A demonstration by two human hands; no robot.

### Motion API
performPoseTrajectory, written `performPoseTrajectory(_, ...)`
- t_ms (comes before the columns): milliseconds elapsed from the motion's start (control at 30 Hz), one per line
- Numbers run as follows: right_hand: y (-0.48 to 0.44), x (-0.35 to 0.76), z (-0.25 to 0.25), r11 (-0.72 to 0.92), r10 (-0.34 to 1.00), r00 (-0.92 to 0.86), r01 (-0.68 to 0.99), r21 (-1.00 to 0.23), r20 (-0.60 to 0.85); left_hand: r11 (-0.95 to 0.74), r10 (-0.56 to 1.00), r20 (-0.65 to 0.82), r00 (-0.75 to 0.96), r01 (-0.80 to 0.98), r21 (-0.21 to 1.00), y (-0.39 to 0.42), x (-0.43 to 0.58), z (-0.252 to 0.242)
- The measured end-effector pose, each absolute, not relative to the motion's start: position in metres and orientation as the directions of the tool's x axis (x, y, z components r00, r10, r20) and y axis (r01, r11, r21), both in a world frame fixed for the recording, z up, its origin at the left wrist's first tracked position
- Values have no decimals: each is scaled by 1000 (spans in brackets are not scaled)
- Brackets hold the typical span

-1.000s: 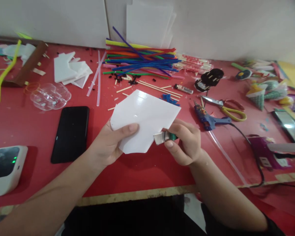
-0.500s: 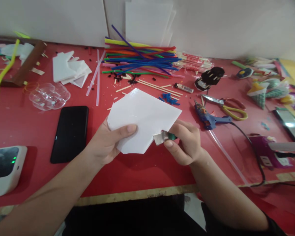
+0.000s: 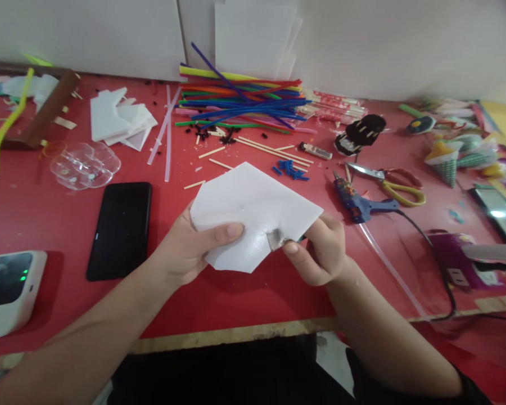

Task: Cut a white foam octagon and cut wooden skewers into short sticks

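A white, many-sided sheet of card or foam board [image 3: 240, 197] is held above the red table. My left hand [image 3: 194, 244] grips its left side, thumb flat on top and fingers underneath. At the lower right edge, my right hand [image 3: 320, 247] is closed around a small tool with a flat, silver blade-like end [image 3: 274, 240]. That metal end lies against the sheet, which bulges and shines beside it. The tool's green handle is almost wholly hidden by the sheet and my fingers.
Behind lie coloured pipe cleaners [image 3: 244, 104], thin wooden sticks [image 3: 274, 151] and blue bits [image 3: 293, 170]. A glue gun [image 3: 358, 199] and scissors [image 3: 388, 180] are at right. Leftward are a black phone [image 3: 120, 230], white cut pieces [image 3: 120, 118] and a white device [image 3: 12, 292].
The sheet has shifted right and slightly toward me with my left hand. It now covers most of the green handle, and the metal end sits further over the sheet.
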State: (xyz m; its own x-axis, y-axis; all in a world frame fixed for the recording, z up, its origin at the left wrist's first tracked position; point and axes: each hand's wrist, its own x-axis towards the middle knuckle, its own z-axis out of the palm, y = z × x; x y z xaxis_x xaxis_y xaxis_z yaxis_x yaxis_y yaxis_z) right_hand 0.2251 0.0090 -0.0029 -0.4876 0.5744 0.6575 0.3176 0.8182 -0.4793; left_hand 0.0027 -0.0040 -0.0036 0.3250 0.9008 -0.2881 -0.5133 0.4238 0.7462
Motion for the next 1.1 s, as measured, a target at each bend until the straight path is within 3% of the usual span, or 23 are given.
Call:
performPoseTrajectory(333,6,225,-2,815,578,-478,372,-444,661,394,913,-277,299,-481,783,-8,1,-3)
performPoseTrajectory(800,13,228,1,857,515,-503,303,-416,695,478,869,-330,368,-455,751,-8,-7,7)
performPoseTrajectory(1100,10,232,-1,810,585,-479,374,-451,654,477,875,-361,322,-443,759,-10,3,-2)
